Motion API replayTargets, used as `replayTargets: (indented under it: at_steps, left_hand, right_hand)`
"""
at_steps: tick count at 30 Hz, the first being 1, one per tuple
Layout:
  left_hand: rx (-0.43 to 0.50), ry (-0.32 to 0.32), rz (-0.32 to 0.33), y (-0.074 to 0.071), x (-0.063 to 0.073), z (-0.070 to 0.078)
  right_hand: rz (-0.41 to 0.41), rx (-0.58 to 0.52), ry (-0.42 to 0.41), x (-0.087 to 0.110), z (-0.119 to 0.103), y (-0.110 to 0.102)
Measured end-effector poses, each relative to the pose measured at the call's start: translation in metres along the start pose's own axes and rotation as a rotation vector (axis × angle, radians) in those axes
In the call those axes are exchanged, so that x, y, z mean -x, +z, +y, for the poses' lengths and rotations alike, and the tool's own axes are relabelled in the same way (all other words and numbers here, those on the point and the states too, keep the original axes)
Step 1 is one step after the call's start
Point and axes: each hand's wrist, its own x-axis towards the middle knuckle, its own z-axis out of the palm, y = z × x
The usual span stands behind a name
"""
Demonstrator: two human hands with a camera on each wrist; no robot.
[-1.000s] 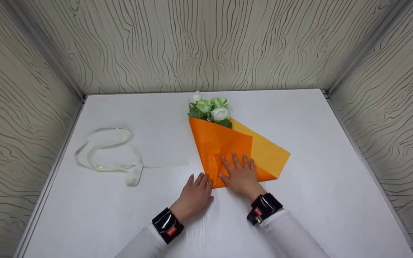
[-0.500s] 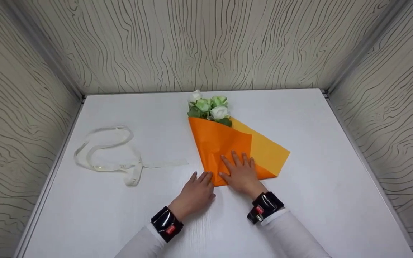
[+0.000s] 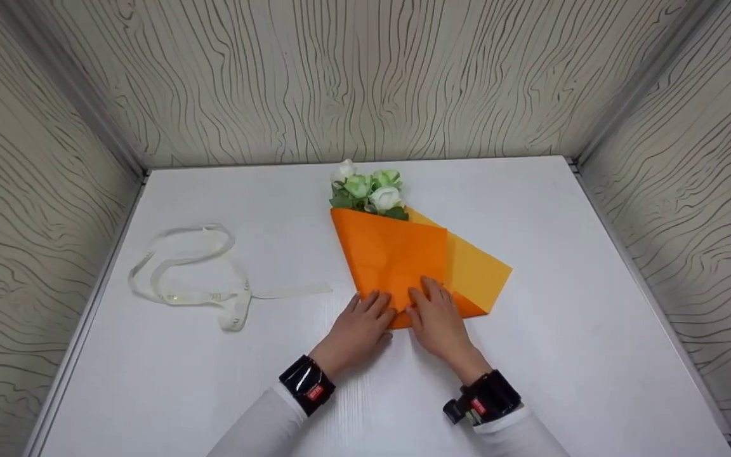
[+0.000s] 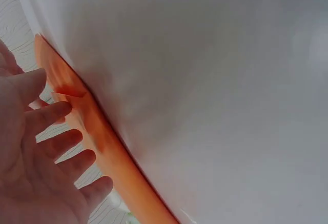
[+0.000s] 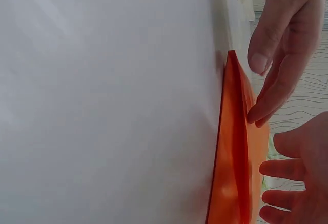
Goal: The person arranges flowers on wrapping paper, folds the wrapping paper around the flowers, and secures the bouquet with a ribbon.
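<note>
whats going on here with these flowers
A person's left hand and right hand are side by side at the near end of a folded orange wrapper. White and green flowers poke out at its far end, and yellow paper shows on the right. A pale ribbon lies loose on the table to the left.

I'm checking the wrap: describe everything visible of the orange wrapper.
The orange wrapper looks like thin, smooth paper, with a yellow-orange flap at right. It lies on the white table, folded over itself, inside hidden. White and pale-green flowers poke from its far edge. The left hand and right hand touch its near part.
</note>
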Motion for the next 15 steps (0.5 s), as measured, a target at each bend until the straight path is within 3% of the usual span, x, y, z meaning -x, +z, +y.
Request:
replayTargets:
  at_steps: [4, 7, 15]
  left_hand:
    - [0.007, 0.013, 0.040, 0.001, -0.002, 0.000]
    - [0.000, 0.030, 0.068, 0.001, -0.003, 0.001]
    - [-0.007, 0.048, 0.066, 0.004, -0.004, 0.000]
  right_hand:
    - [0.057, -0.102, 0.058, 0.016, 0.000, -0.003]
    - [0.090, -0.121, 0.095, 0.028, 0.003, -0.004]
    - [0.108, 0.038, 0.246, 0.051, 0.011, 0.001]
